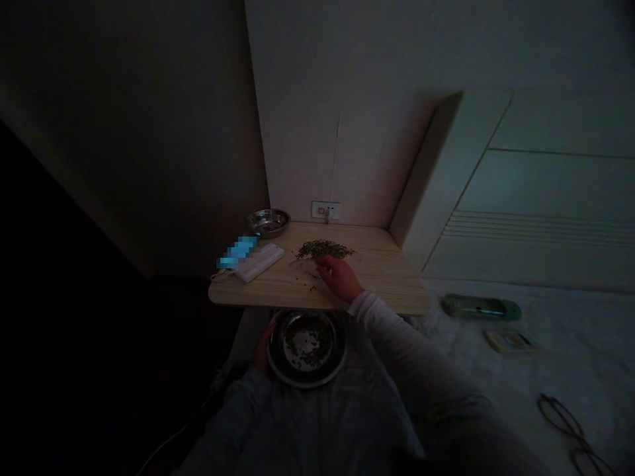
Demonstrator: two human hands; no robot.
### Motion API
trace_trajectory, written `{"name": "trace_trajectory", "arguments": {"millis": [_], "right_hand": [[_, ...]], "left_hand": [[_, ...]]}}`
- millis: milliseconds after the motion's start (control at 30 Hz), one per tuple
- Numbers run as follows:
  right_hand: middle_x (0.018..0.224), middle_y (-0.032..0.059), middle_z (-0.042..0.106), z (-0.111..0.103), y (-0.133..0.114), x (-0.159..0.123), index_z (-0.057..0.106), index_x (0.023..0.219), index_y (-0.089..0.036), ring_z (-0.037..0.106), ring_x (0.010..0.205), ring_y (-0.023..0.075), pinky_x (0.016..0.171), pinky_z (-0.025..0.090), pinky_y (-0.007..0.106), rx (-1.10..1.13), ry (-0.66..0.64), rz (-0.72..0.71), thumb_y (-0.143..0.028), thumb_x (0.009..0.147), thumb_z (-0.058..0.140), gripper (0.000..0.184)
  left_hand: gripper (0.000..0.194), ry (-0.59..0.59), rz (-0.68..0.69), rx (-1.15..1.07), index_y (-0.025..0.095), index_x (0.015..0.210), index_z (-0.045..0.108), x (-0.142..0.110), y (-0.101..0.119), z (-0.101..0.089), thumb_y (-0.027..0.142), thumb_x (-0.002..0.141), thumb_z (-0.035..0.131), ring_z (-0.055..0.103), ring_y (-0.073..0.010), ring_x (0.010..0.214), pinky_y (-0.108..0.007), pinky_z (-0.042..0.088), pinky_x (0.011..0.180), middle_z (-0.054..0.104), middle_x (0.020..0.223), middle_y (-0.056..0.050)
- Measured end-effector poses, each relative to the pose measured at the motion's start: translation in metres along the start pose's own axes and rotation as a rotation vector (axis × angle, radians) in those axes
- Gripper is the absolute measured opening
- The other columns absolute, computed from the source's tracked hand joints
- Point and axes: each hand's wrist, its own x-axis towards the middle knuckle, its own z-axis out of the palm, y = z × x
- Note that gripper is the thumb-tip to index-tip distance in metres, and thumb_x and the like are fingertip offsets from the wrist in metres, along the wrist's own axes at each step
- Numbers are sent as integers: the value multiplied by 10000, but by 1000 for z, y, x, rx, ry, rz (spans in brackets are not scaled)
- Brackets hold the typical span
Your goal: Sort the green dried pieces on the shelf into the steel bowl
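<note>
A loose pile of small dark green grains [325,250], perhaps beans, lies on the wooden tabletop [381,281]. My right hand [340,277] is just in front of the pile, its fingers bent and drawn together. What they hold, if anything, is too dim to make out. A few stray grains lie to the left of it. Below the table's front edge, my left hand [262,350] grips the left rim of a round metal bowl [307,381] at my lap. More of the grains are scattered inside the bowl, over its pale bottom.
A second metal bowl [268,223] stands at the table's back left. Before it are a white power strip [260,263] and a lit, blurred-out screen [238,252]. A wall socket [326,210] is behind the table. On the bed at right lie a green bottle [480,308], a small box [510,341] and a dark cord [565,420].
</note>
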Motion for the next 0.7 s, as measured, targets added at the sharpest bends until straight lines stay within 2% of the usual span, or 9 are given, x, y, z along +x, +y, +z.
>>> {"name": "trace_trajectory", "arguments": {"millis": [133,300,400,500,700], "right_hand": [[798,71,567,7,-15,9,532,927,-163,482,760,151,715,328,266,-245,-90,-108,-252,768,348,259],[812,83,565,19,-21,17,516,973,-174,485,769,158,710,329,268,-393,-203,-152,-247,788,315,283],[797,87,564,25,-21,18,519,960,-175,488,742,163,690,336,274,-436,-243,-183,-249,791,306,282],[803,92,560,29,-20,16,515,954,-170,488,735,160,685,336,274,-442,-266,-194,-251,798,287,288],[822,87,564,31,-17,11,512,953,-168,490,775,151,715,326,264,-430,-329,-223,-221,784,312,267]], "left_hand": [[189,31,3,61,143,697,629,-7,1,7,246,670,473,547,-211,885,-319,338,861,667,657,-30],[174,53,78,30,134,702,631,-6,1,8,212,658,481,561,-190,852,-311,326,866,658,611,-18],[183,69,77,36,145,686,633,-4,1,7,189,673,455,558,-185,861,-311,337,856,662,624,-19],[214,25,39,34,146,685,635,-6,2,7,192,692,426,549,-199,881,-325,343,848,667,643,-29],[183,5,54,54,137,683,637,-8,2,8,233,660,483,542,-200,888,-310,315,869,665,640,-40]]}}
